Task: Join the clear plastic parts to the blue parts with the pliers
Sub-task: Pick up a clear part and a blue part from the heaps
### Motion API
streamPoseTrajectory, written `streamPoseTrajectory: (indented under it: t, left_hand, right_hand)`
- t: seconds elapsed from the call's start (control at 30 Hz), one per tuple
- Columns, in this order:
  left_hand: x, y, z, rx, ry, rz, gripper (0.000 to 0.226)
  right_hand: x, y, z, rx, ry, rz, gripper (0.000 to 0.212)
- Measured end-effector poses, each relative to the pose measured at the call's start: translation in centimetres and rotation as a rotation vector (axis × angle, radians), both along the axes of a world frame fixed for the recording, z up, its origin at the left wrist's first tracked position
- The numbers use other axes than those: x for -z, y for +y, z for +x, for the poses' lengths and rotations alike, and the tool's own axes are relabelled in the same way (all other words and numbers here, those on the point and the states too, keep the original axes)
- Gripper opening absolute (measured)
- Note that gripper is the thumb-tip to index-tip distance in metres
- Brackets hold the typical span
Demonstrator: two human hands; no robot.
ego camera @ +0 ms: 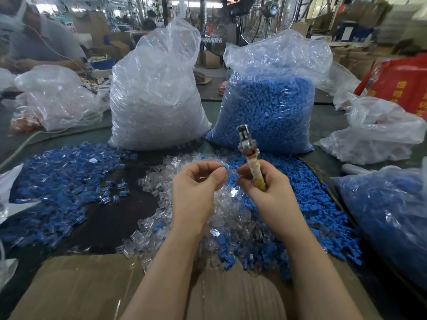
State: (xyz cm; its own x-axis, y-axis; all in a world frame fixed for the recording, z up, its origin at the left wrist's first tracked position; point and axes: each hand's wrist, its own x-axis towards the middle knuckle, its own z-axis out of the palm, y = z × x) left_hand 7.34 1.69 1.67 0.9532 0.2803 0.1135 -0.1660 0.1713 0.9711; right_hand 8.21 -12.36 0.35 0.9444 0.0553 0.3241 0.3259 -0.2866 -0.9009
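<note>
Blue part [226,167] pinched in my left hand [196,183] fingers, pliers [250,155] gripped upright in my right hand [265,188], above clear pieces [231,218].

Very little writing can be read. The tall clear bag of clear plastic parts [157,93], standing at the back of the desk, bears a small dark printed mark [178,104] on its lower right face; it looks like a short code of letters and digits, but it is too small and tilted to make out surely. At the far right edge, a red bag [402,82] carries large yellow Chinese characters [401,86], running down its face; they are blurred and partly cut off by the edge of the view, so they cannot be read. The cardboard cartons in the background show no legible print.
</note>
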Motion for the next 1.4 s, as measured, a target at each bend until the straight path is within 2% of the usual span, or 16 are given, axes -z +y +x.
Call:
streamPoseTrajectory:
  t: [0.1,0.27,0.7,1.2,1.4]
  left_hand:
    - [0.0,0.4,0.1,-0.003,-0.021,0.009,0.014]
    - [-0.2,0.9,0.2,-0.007,-0.052,0.061,0.012]
    - [-0.2,0.9,0.4,0.011,-0.128,0.117,0.016]
    - [0.0,0.9,0.3,0.096,-0.112,0.047,0.017]
    - [-0.2,0.8,0.3,0.084,-0.102,0.038,0.016]
  right_hand:
    - [0.1,-1.1,0.0,-0.08,0.12,-0.074,0.01]
    - [0.2,-1.5,0.0,-0.159,0.186,-0.198,0.011]
    - [0.3,-1.6,0.0,-0.211,0.2,-0.301,0.018]
    - [0.2,-1.9,-0.1,-0.251,0.218,-0.362,0.03]
    - [0.0,-1.6,-0.2,-0.195,0.187,-0.382,0.022]
